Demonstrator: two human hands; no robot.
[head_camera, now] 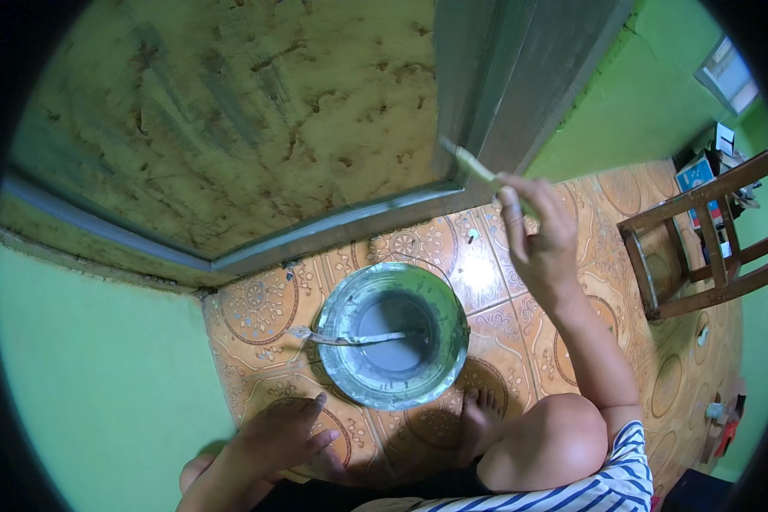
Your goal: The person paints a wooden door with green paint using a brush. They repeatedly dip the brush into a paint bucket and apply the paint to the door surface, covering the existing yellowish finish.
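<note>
My right hand [541, 224] grips a slim paintbrush [473, 162] by its handle. Its tip is at the grey-painted frame [454, 96], beside a yellowish door panel [256, 134] with brown marks and grey streaks; whether it touches cannot be made out. On the floor before me stands a paint-smeared bucket [448, 294] holding grey liquid [384, 361], which looks like paint. A paint-coated stirring stick [342, 340] rests across its rim, one end inside. My left hand [281, 430] is empty, fingers apart, left of and nearer me than the bucket.
Patterned orange floor tiles [256, 297] carry paint flecks. A green wall [102, 358] rises close at my left. A wooden chair [710, 256] stands at right, with boxes [696, 176] behind it. My bare foot [480, 409] is beside the bucket.
</note>
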